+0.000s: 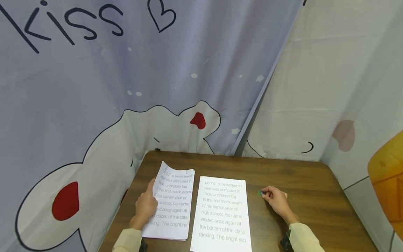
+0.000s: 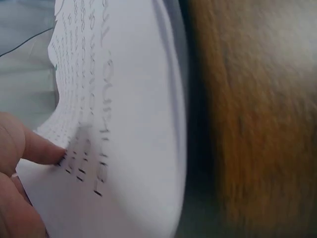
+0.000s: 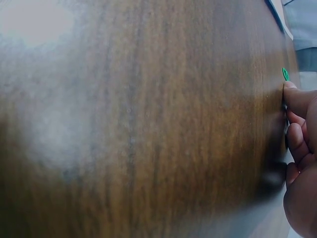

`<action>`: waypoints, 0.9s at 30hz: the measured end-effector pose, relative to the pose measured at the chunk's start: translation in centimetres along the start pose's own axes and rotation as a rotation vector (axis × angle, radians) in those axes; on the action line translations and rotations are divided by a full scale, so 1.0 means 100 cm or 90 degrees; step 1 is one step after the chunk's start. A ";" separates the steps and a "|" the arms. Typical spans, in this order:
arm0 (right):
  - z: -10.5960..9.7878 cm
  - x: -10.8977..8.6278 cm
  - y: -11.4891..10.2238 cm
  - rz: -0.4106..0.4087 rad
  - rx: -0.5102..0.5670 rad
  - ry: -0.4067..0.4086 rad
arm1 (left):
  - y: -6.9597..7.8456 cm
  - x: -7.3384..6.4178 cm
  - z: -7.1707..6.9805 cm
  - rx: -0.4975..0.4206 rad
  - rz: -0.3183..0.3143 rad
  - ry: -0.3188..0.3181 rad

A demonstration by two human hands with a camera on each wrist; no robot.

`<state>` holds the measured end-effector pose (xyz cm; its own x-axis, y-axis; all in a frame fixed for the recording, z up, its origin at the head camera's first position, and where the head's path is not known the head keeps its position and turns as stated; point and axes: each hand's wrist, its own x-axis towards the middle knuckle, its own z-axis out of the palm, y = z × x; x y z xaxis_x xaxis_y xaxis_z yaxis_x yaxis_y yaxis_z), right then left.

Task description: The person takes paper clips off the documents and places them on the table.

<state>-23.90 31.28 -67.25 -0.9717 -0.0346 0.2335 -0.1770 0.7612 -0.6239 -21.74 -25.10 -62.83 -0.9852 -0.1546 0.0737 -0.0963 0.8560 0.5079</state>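
Observation:
My left hand (image 1: 146, 204) grips the left edge of a stack of printed sheets (image 1: 171, 210), its thumb on top. In the left wrist view, the thumb (image 2: 44, 149) presses on the print of the bowed page (image 2: 138, 99), with other fingers at the edge below. Two small clips sit along the top of this stack, and its upper left corner is raised. To the right, my right hand (image 1: 277, 201) pinches a small green paper clip (image 1: 259, 193) close over the table; a bit of blue shows at the fingertips. The clip's green loop (image 3: 285, 74) sticks out past the thumb in the right wrist view.
A second printed stack (image 1: 221, 213) lies flat between the hands, with the same text. All of it rests on a brown wooden table (image 1: 315, 196) with rounded far corners. A patterned curtain (image 1: 176, 77) hangs right behind the table's far edge.

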 end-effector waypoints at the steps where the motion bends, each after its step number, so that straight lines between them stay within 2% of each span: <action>1: 0.000 0.000 0.001 0.001 -0.001 -0.001 | -0.001 -0.001 0.000 -0.004 0.005 -0.001; 4: 0.002 -0.001 0.002 0.001 0.000 0.000 | -0.004 -0.002 -0.002 -0.017 0.030 0.006; 12: 0.004 -0.005 0.001 -0.018 0.003 0.028 | -0.006 -0.003 -0.009 -0.053 0.097 0.068; 20: 0.000 -0.003 0.000 -0.009 0.012 0.017 | -0.005 -0.004 -0.016 -0.091 0.161 0.128; 23: 0.000 -0.002 0.000 -0.008 0.022 0.014 | -0.004 -0.003 -0.018 -0.112 0.172 0.140; 27: 0.001 -0.001 0.000 -0.005 0.027 0.014 | 0.000 0.000 -0.024 -0.148 0.170 0.130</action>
<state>-23.82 31.20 -67.32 -0.9667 -0.0252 0.2545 -0.1910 0.7327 -0.6531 -21.42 -26.23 -60.78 -0.9206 -0.0572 0.3864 0.2165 0.7485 0.6268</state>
